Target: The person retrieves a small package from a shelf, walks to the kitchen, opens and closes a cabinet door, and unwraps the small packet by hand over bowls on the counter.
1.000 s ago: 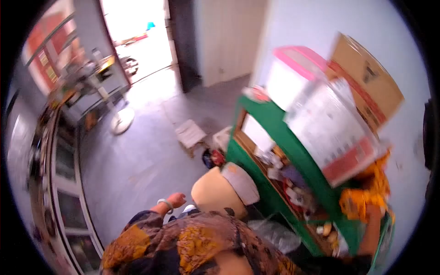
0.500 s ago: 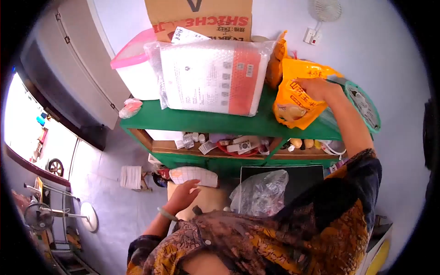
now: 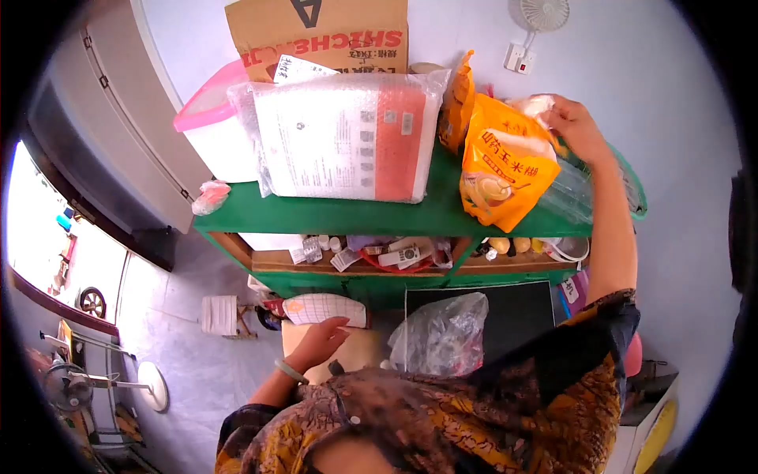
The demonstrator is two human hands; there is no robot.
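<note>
My right hand [image 3: 575, 130] is raised behind the upper edge of an upright orange food bag [image 3: 505, 182] on the green cabinet [image 3: 316, 213]. Its fingers pinch a crumpled white piece [image 3: 535, 106], possibly thin plastic or tissue; the bag's top partly hides it. A second orange bag [image 3: 456, 110] stands just to the left. My left hand [image 3: 319, 343] hangs low in front of my body, holding nothing, fingers extended and apart. It is nearest to a white checked cloth item [image 3: 328, 310]. A clear plastic bag [image 3: 446, 336] lies to its right on a dark surface.
A bubble-wrapped box [image 3: 332, 142], a pink-lidded white bin [image 3: 213, 118] and a cardboard carton [image 3: 339, 35] crowd the cabinet top. A teal basket [image 3: 632, 186] sits at its right end. The shelf below holds a remote control [image 3: 399, 257]. A stool [image 3: 221, 316] stands left.
My right hand has moved from the orange bag's front to behind its top, and now pinches the white piece. The bag stands straighter. My left hand stays low.
</note>
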